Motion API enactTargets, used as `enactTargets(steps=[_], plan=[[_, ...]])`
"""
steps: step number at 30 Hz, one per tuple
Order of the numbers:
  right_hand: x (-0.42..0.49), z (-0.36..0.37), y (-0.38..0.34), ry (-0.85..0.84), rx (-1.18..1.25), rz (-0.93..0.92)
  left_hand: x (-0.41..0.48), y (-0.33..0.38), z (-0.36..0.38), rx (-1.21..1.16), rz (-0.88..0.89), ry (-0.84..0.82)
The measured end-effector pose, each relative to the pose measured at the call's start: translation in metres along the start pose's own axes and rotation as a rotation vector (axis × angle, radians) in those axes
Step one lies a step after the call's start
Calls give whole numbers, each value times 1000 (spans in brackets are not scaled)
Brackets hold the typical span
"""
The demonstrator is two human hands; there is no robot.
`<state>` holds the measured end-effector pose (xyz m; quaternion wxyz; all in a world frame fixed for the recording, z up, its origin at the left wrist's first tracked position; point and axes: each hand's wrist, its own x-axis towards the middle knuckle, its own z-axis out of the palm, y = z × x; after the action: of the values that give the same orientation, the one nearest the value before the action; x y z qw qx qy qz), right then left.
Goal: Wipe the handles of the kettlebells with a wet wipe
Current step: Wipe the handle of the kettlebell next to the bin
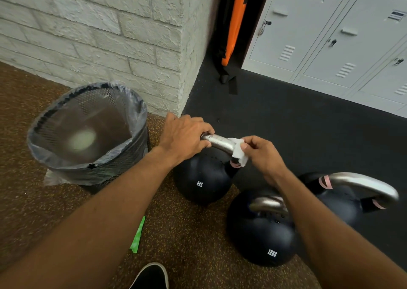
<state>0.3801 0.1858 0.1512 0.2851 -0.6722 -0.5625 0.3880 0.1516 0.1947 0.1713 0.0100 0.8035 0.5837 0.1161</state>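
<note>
The left hand (185,137) grips the 8kg kettlebell's handle (220,143) near the brick corner while the right hand (262,154) pinches the wet wipe (239,153) around its far end; two kettlebells (262,236) seemingly remain

White wet wipe (239,154) wraps the upright 8KG kettlebell (201,183)'s steel handle (220,142).

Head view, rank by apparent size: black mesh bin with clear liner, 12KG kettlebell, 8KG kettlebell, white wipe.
1. black mesh bin with clear liner
2. black 12KG kettlebell
3. black 8KG kettlebell; farther away, so 2 versus 3 is unsure
4. white wet wipe
</note>
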Motion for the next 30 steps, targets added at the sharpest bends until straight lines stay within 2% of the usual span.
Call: enactTargets(steps=[3,12,16,22,30], plan=[[18,-12,-3,-136,-69,5,0,0,0,-4,-3,-13],[27,-8,5,-62,-106,29,1,-2,2,-22,1,3],[34,-4,-19,-139,-119,-51,1,-2,4,-20,-6,16],[36,-12,-14,-215,-212,24,1,-1,1,-4,5,4],[48,-6,-35,-287,-333,-69,1,-2,1,0,7,8]])
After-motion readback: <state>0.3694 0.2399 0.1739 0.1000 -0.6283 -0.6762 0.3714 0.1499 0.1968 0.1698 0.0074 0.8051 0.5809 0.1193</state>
